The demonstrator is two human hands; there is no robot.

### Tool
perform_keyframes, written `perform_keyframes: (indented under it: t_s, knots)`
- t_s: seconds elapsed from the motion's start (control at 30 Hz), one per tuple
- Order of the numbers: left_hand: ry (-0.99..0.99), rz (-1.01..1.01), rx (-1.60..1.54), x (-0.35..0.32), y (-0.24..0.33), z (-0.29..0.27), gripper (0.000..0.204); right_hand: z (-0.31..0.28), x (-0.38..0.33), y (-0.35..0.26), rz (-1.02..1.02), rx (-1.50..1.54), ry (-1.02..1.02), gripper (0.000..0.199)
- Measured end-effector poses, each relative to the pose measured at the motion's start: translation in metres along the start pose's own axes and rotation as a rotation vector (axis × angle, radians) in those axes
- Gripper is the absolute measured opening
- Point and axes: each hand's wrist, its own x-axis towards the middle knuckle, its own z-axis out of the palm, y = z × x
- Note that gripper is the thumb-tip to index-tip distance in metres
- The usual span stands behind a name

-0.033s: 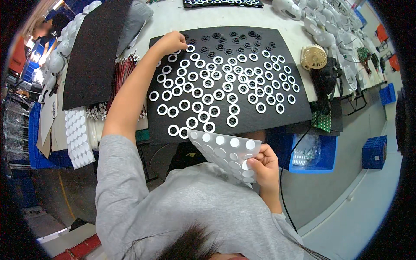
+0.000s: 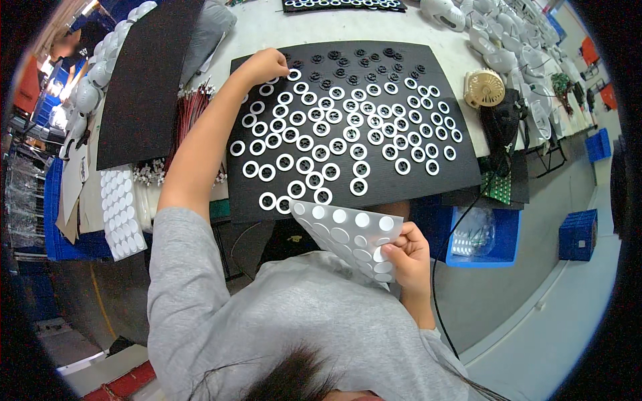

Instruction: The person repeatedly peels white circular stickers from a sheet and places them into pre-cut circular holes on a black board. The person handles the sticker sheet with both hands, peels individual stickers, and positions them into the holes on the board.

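Observation:
My left hand (image 2: pixel 269 65) reaches to the far left part of a black board (image 2: pixel 428 187). Its fingers are pinched together at the edge of a white ring (image 2: pixel 293 75), which sits on a small black round part. My right hand (image 2: pixel 409 257) is closed on the right edge of a translucent sheet of round white stickers (image 2: pixel 340 235), thumb on top. The sheet bends over the board's near edge. Many white rings cover the board, most with black parts showing in their centres. At the far side lie several bare black round parts (image 2: pixel 342 63).
A second sticker sheet (image 2: pixel 122 214) hangs off the table's left edge, near red wires (image 2: pixel 190 117). A dark panel (image 2: pixel 144 87) lies at the left. On the right are a small gold fan (image 2: pixel 484 88), white housings (image 2: pixel 498 47) and a blue bin (image 2: pixel 487 257) below.

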Motion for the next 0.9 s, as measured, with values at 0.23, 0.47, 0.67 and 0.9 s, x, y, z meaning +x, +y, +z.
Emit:
perform_keyframes:
  t_s: [0.23, 0.47, 0.67, 0.9]
  knots:
    - [-0.011, -0.025, 0.051, 0.001, 0.0, 0.0, 0.021, -0.001, 0.0, 0.002, -0.005, 0.01, -0.007, 0.02]
    - [0.308, 0.156, 0.007, -0.051, 0.057, -0.006, 0.014, 0.001, 0.0, 0.002, 0.023, 0.045, -0.03, 0.021]
    - [0.204, 0.806, 0.005, -0.185, 0.148, 0.015, 0.023, 0.006, 0.008, -0.004, 0.075, 0.201, -0.037, 0.027]
    - [0.207, 0.766, -0.079, -0.221, 0.161, 0.042, 0.027, 0.012, 0.012, -0.013, 0.079, 0.255, -0.085, 0.033]
